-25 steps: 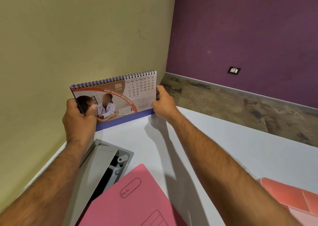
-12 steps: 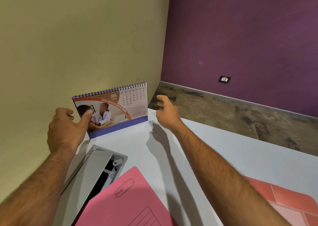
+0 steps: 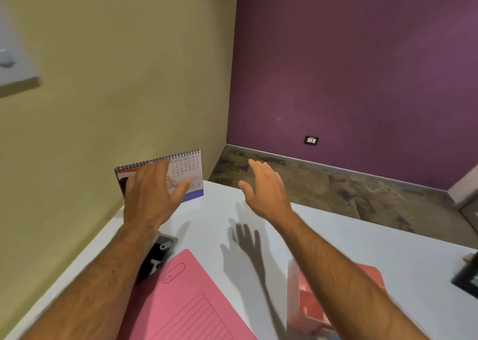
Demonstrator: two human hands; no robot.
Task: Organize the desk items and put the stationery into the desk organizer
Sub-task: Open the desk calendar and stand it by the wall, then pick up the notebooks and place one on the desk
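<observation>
Landmark: pink organizer (image 3: 336, 301), low at the near right of the white surface (image 3: 362, 241). Farthest left of it, in the far corner by the olive wall, the desk calendar (image 3: 190, 174) stands upright, its spiral edge on top and its long axis running left to right along the wall. The left hand (image 3: 152, 195) hovers in front of the calendar, fingers spread and straight, holding nothing; whether it grazes the calendar's face I cannot tell. Below that hand, left of the organizer, a dark grey object (image 3: 157, 254) lies partly hidden under the forearm; what it is I cannot tell. Next, just left of the organizer, the pink file folder (image 3: 186, 301) lies flat, its long axis slanting from the near edge toward the calendar. The right hand (image 3: 266, 187) floats beyond the organizer, above bare surface, fingers loose and splayed, empty. The organizer sits beneath the right forearm, partly blurred; its compartments are not readable. Judgement: the right hand is nearer the organizer, the left nearer the folder and grey object. No loose stationery is in view here; the next pickup probably lies nearer than both hands.
</observation>
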